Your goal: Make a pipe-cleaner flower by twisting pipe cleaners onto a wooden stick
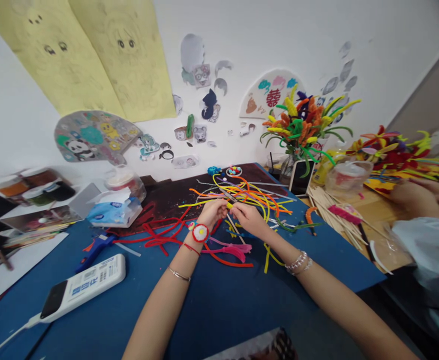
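Over the middle of the blue mat, my left hand (213,212) and my right hand (248,218) meet with fingertips pinched. A short yellow pipe cleaner (229,205) shows between them, partly hidden by the fingers. Behind and around them spreads a loose heap of yellow and orange pipe cleaners (275,201). Red pipe cleaners (163,235) lie left of my left hand. Just below the hands rests a pink pipe-cleaner bundle (238,250). A small dish of colored pompoms (234,171) sits beyond the heap.
On the left are a white power bank (88,285), a blue glue gun (96,250) and a tissue pack (112,207). At right stand a phone (300,177), a vase of pipe-cleaner flowers (298,125) and wooden sticks (334,220). Another person's arm (416,200) reaches in at far right.
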A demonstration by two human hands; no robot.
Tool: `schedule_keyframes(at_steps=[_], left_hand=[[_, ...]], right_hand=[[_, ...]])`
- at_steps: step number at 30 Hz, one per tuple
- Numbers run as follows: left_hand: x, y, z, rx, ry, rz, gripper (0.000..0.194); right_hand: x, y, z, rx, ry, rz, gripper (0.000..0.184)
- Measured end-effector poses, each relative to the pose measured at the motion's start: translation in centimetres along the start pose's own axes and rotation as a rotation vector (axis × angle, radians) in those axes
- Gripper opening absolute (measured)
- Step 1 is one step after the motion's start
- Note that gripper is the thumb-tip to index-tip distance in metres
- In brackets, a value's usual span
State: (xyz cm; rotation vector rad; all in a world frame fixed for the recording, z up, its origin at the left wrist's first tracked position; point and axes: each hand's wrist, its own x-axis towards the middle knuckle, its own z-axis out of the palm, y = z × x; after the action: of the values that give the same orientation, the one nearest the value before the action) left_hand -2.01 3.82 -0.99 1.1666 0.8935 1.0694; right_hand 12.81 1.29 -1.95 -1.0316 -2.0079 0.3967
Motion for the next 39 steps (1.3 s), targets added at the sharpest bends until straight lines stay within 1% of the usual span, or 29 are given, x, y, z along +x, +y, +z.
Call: schedule_keyframes(at_steps=[3,5,7,9,11,14,17,19,21,25,27,30,32,36,39], left_hand=[[0.1,0.5,-0.1,0.157,0.037,0.117,0.012],[0.1,1.0,-0.4,0.214,0.062,0.176,0.013],[0.0,1.5,-1.0,0.241,0.038,0.184,0.015],[-0.1,2.0,-1.5,0.28,-0.037,0.145,0.016],[-0.3,2.3,-1.8,0.307,-0.118,0.097,0.015],[-0.4,2.4,-1.9,0.258,-0.197,0.053,0.015],[-0.4,2.3,-1.7,0.188,-0.234,0.033,0.014],[-0.4,2.2,-1.6,0.185,-0.236,0.026,0.013],[-0.4,2.1,-1.5,0.214,-0.22,0.028,0.013],[-0.5,2.3,-1.3,0.282,-0.208,0.05,0.011],[-0.5,2.4,-1.2,0.285,-0.201,0.045,0.009],[-0.4,2.4,-1.3,0.287,-0.162,0.014,0.007],[-0.3,2.3,-1.4,0.296,-0.15,-0.016,0.006],[-0.3,2.0,-1.5,0.299,-0.159,-0.085,0.007],[-0.4,2.0,-1.5,0.256,-0.161,-0.113,0.009]], right_hand=[[-0.2,0.0,0.1,-0.093,0.023,-0.02,0.024],[-0.3,0.1,0.2,-0.136,0.029,-0.031,0.024],[-0.3,0.2,0.4,-0.084,0.039,-0.003,0.024],[-0.2,0.5,0.4,0.105,0.043,0.085,0.026],[0.1,0.9,0.4,0.397,0.012,0.205,0.028],[0.3,1.2,0.4,0.798,-0.105,0.371,0.034],[0.3,1.2,0.5,1.0,-0.239,0.445,0.035],[0.1,1.2,0.7,1.062,-0.271,0.455,0.033],[-0.1,1.1,0.8,1.076,-0.264,0.466,0.031],[-0.1,1.1,0.7,1.03,-0.257,0.5,0.031],[-0.1,1.0,0.6,1.001,-0.264,0.486,0.031],[0.0,0.8,0.5,0.918,-0.262,0.418,0.03],[0.0,0.7,0.4,0.822,-0.273,0.36,0.03],[0.1,0.4,0.2,0.601,-0.326,0.251,0.03],[0.2,0.3,0.0,0.532,-0.341,0.212,0.03]])
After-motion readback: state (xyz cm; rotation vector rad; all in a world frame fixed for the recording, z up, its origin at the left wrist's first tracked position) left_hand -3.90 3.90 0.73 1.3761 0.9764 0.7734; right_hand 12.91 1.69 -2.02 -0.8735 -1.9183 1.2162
